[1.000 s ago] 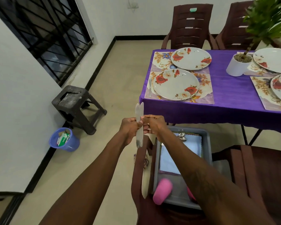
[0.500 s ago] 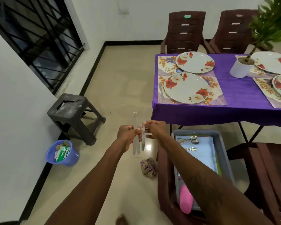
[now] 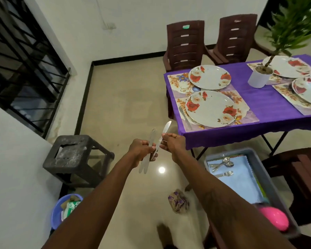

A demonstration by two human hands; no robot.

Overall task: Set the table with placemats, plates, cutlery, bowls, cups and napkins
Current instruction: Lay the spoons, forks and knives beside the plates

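The right hand (image 3: 172, 143) is pinching one knife (image 3: 166, 127) — stiff, light, probably slippery — while the left hand (image 3: 141, 150) is gripping the other knives (image 3: 144, 165) midway.

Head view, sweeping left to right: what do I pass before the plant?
Black stool → left hand gripping knives → right hand pinching another knife → nearest plate → white plant pot.

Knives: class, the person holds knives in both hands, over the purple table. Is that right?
No. The left hand and right hand do hold knives, but over the floor, short of the table; the head view shows it.
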